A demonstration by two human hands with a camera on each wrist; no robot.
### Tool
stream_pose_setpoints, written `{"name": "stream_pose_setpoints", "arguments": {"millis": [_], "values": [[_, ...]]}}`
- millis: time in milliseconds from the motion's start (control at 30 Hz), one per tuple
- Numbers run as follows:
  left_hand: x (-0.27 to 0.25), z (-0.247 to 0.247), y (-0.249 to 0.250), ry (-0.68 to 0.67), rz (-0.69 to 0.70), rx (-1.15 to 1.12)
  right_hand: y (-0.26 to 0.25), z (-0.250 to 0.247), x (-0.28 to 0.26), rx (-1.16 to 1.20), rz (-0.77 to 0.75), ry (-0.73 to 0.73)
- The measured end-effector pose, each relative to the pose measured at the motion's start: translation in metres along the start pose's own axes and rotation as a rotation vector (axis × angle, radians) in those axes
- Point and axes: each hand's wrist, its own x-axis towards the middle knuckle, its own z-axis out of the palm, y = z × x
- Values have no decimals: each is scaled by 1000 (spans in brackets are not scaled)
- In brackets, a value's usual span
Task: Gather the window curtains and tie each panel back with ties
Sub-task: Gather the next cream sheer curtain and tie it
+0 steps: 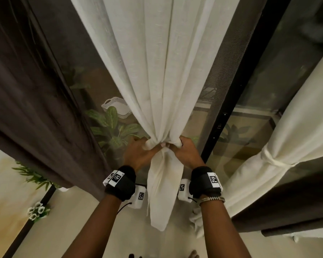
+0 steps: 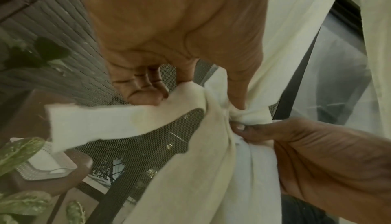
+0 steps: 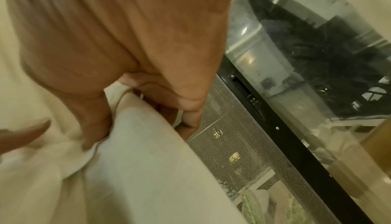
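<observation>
A white sheer curtain panel (image 1: 157, 71) hangs in the middle and is bunched at waist height. A white fabric tie (image 1: 163, 146) wraps the bunch. My left hand (image 1: 145, 146) grips the tie's left end and my right hand (image 1: 177, 144) grips its right end, one on each side of the bunch. In the left wrist view the tie (image 2: 101, 124) trails left from my curled fingers (image 2: 146, 92), and my thumb presses where it crosses the gathered cloth. In the right wrist view my fingers (image 3: 186, 103) curl round white cloth (image 3: 137, 152). The curtain's tail (image 1: 160, 192) hangs between my wrists.
A dark brown drape (image 1: 35, 90) hangs at the left. A second white panel (image 1: 296, 127) at the right is bound by a tie (image 1: 268, 159). Behind the curtain are a black window frame (image 1: 218, 125), mesh, a leafy plant (image 1: 116, 131) and a white basket (image 1: 116, 107).
</observation>
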Motion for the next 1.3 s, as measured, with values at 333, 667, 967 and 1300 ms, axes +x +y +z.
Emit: {"name": "stream_pose_setpoints", "arguments": {"millis": [333,667,967,1300], "values": [[-26,-24,-4,-41,239,-93,15,-5,23,-109,-24,149],[-33,-46,25,-449,430,-263,13,-3,49,-175,-20,129],[-14,-31,42,-61,679,31,7,-7,46,-202,4,59],[25,3,7,-173,432,166,-9,-14,32,-40,122,-131]]}}
